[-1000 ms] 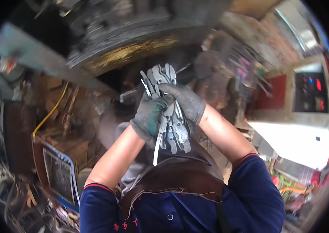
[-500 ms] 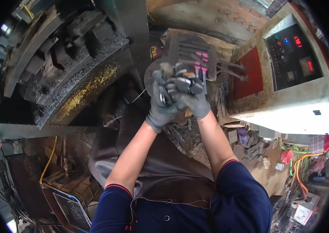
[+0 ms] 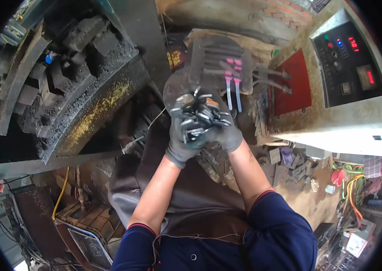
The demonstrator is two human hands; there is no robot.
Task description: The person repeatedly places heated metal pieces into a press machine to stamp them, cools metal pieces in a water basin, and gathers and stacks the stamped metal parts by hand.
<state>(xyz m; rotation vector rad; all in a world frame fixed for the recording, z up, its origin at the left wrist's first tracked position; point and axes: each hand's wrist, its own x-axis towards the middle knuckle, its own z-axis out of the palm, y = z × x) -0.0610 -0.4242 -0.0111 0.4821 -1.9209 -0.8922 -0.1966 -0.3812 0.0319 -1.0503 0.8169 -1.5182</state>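
My left hand point(image 3: 181, 145) and my right hand point(image 3: 229, 135), both in grey work gloves, are cupped together in front of me. Between them they hold a heap of small dark metal pieces point(image 3: 200, 118), with shiny edges and a few brownish-orange spots. The heap is blurred, so the exact kind of piece does not show. Fingers curl up around its sides; the palms are hidden. Just beyond lies a dark ribbed block point(image 3: 215, 52), across which rest slim pale bars point(image 3: 233, 92) with bright pink parts. A dark round plate point(image 3: 176, 83) sits beside it.
At right stands a metal cabinet point(image 3: 285, 128) with a red panel point(image 3: 292, 86), a lit control panel point(image 3: 349, 63) and thick leads point(image 3: 270, 79). A large dark machine point(image 3: 71, 86) with grimy blocks fills the left. Scraps point(image 3: 297, 167) and cables point(image 3: 355, 194) litter the floor.
My hands have drawn slightly toward me and opened wider around the heap, which shows more from above. The view has shifted a little, and the pale bars are now uncovered.
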